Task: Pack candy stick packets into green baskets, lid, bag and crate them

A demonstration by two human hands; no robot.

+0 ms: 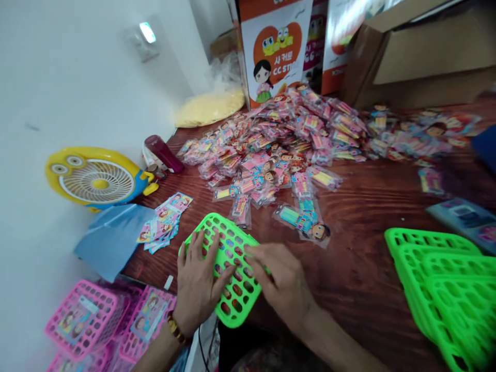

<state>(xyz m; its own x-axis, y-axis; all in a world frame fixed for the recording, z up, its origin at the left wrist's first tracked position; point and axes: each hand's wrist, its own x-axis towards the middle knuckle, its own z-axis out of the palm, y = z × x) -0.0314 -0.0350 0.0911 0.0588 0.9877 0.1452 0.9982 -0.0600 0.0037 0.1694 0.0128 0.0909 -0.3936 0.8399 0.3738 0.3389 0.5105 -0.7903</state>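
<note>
A bright green plastic basket (pixel 235 306) with a perforated lid sits at the table's near edge, and coloured packets show through its oval holes. My left hand (pixel 199 279) lies across the lid with its fingers spread and pressed flat. At the basket's right edge, my right hand (pixel 281 276) has its fingers curled and pinched on the lid's rim; the fingertips are partly hidden. Just beyond the basket lie small clear packets (pixel 296 219) with yellow, pink and blue sticks and cartoon figures. Left of it is a pile of printed cards (pixel 166 219).
A large heap of packets (pixel 279 134) fills the back of the table before printed boxes (pixel 271 57) and a cardboard carton (pixel 418 57). Green baskets (pixel 437 279) are stacked at right. Pink baskets (pixel 89 315) stand lower left, near a yellow fan (pixel 101 181) and dark red bottle (pixel 165 152).
</note>
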